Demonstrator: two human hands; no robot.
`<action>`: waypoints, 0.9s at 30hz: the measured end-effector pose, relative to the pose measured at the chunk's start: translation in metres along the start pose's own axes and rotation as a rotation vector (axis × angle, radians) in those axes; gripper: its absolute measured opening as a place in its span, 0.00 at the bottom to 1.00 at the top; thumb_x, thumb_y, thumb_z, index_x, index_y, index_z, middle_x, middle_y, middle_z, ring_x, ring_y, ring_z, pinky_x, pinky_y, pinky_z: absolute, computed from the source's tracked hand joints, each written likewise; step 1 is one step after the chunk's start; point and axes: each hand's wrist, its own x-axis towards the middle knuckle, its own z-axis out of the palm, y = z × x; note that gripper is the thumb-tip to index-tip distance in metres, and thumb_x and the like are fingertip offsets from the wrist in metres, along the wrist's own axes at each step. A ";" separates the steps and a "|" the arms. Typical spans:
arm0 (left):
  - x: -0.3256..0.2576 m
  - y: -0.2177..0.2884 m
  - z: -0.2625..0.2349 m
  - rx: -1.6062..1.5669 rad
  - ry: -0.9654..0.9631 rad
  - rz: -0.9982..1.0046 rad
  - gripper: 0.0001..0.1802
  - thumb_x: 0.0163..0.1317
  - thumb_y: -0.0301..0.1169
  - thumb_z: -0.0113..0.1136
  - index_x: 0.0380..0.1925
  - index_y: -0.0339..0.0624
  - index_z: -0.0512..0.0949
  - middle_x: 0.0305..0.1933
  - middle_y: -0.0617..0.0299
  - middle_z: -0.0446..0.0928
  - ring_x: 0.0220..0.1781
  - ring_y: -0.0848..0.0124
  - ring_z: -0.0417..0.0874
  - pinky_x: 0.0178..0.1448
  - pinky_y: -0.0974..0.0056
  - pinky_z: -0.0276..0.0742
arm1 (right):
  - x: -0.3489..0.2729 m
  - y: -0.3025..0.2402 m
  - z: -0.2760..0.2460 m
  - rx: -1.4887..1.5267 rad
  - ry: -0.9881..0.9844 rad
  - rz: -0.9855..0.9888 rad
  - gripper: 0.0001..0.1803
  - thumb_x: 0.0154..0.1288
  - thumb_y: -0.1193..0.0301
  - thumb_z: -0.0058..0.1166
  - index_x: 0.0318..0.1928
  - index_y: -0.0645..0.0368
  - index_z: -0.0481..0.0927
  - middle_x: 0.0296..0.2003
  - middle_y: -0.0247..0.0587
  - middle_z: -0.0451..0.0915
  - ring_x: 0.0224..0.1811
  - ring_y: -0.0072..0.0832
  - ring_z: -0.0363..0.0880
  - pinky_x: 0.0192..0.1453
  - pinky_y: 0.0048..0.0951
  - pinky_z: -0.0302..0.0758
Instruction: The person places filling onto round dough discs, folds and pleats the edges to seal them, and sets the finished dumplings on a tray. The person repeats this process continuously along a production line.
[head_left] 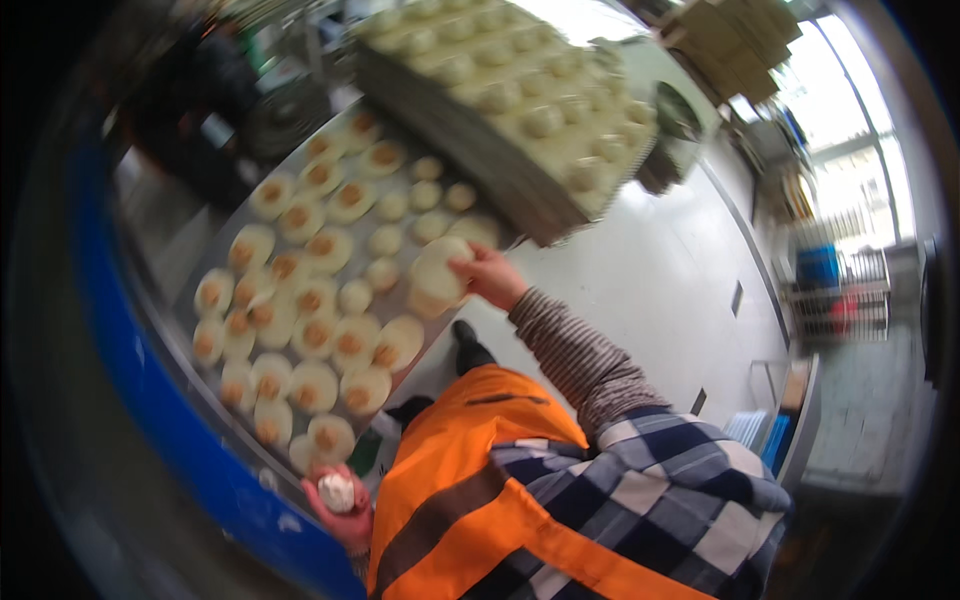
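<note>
In the head view, my right hand [487, 276] pinches the edge of a flat round dough wrapper [438, 268] at the right side of the metal table [222, 238]. Another wrapper seems to lie under it, but blur hides how many there are. My left hand [345, 508], palm up at the table's near edge, cups a small white dough bun [336, 492]. Across the tabletop lie several dough rounds topped with orange-brown filling [316, 332]. Several plain dough pieces [385, 240] sit between these and my right hand.
Beyond my right hand stands a tall stack of trays [450, 135], its top covered with rounded buns [542, 121]. A blue edge [140, 375] runs along the left. A dark-clothed person [190, 110] is at the far left. Racks [835, 275] and cardboard boxes [730, 40] stand right.
</note>
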 end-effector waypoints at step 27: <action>0.123 -0.170 0.272 0.354 -0.112 -0.303 0.24 0.74 0.54 0.38 0.34 0.44 0.70 0.28 0.55 0.71 0.12 0.69 0.66 0.14 0.71 0.60 | -0.003 -0.248 -0.527 -0.647 1.195 -0.777 0.13 0.66 0.68 0.55 0.48 0.60 0.78 0.38 0.36 0.79 0.38 0.23 0.78 0.46 0.28 0.77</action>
